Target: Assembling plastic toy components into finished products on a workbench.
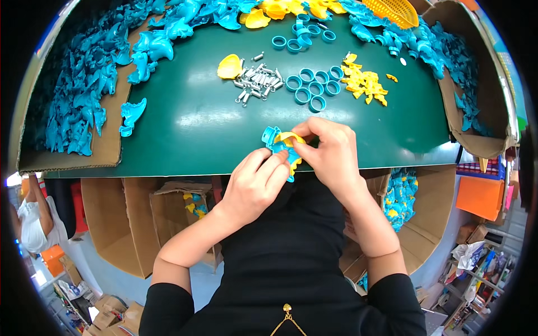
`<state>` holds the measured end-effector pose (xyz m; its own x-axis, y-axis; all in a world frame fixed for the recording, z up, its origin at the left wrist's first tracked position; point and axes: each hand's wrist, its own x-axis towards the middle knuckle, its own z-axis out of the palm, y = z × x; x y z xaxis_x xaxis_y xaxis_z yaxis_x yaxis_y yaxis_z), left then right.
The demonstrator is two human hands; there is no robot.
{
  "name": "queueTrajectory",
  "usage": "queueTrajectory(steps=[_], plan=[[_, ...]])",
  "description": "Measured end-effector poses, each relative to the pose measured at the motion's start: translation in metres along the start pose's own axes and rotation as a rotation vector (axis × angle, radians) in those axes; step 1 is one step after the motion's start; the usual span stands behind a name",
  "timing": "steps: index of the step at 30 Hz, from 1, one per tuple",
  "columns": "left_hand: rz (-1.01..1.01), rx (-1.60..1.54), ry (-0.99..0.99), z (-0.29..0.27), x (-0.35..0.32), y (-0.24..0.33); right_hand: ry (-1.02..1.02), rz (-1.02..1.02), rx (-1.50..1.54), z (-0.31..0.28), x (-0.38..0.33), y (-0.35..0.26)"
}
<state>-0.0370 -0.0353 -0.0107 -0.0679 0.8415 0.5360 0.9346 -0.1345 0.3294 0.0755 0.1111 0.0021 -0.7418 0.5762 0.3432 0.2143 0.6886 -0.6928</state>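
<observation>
At the near edge of the green table, my left hand [255, 182] is closed on a blue plastic toy part [271, 136] with a ring-like end. My right hand [329, 151] pinches a curved yellow plastic piece [287, 136] that sits against the blue part. Fingers of both hands cover much of the joint between the two pieces. Ahead of my hands lies a group of blue rings [315, 88], with a heap of small metal springs [259, 80] to its left. Small yellow pieces [363, 82] lie to the right of the rings.
Cardboard boxes of blue parts stand at the left [78, 106] and right [468, 84] of the table [196, 123]. More blue and yellow shells [258, 18] and a yellow basket [395, 12] line the far side. Below the edge, an open carton [400, 201] holds blue-yellow pieces. A person [36, 221] is at far left.
</observation>
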Motion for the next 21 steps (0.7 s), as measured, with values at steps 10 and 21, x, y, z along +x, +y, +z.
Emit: queueTrajectory(steps=[10,21], plan=[[0.112,0.053,0.073,0.012,0.001,0.004,0.022,-0.171,0.123,-0.008,-0.018,0.008],[-1.035,-2.255,-0.546,0.020,0.015,-0.003,-0.341,-0.247,0.322,-0.101,0.030,0.028]])
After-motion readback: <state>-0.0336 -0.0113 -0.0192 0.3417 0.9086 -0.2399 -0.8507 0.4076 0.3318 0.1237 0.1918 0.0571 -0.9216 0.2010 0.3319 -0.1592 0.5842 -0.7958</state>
